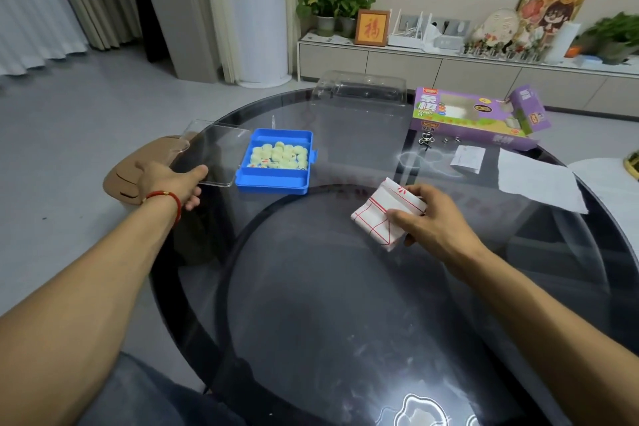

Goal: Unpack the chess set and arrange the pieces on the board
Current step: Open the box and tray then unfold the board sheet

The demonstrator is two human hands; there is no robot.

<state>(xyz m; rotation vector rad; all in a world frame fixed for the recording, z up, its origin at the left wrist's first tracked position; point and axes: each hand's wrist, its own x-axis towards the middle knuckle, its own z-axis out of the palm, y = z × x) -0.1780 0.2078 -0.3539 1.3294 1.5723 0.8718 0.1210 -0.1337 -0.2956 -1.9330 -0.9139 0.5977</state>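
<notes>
On the dark glass table (311, 287), the right hand (432, 218) pinches the folded board sheet (383, 214) just in front of the person, while the left hand (173, 183) grips the clear lid (211, 152) beside the blue case (276, 180) of pale pieces (280, 156) (case lying leftward, nearer that hand).
</notes>
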